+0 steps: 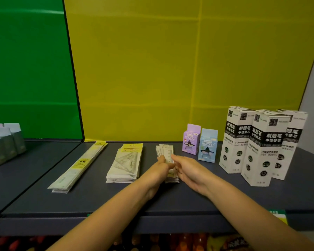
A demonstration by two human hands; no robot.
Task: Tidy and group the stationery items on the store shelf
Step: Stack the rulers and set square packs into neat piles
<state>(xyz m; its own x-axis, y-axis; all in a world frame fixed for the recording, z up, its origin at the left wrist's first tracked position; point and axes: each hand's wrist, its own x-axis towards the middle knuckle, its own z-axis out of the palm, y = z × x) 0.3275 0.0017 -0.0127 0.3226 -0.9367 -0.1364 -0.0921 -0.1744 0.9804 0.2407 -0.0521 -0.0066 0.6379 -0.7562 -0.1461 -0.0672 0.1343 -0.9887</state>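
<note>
A stack of short packaged rulers (166, 151) lies mid-shelf. My left hand (161, 167) presses against its left side and my right hand (190, 169) against its right side, fingers curled around the near half of the stack. To the left lie a pile of packaged set squares (125, 162) and a pile of long rulers (80, 165) set diagonally. To the right stand a purple box (190, 139), a light blue box (207, 145) and three tall white refill boxes (257, 145).
The dark grey shelf (98, 200) has a yellow back panel and a green panel on the left section. Pale boxes (5, 142) stand on the left shelf section. A price tag (279, 214) hangs on the front edge; packaged goods show below.
</note>
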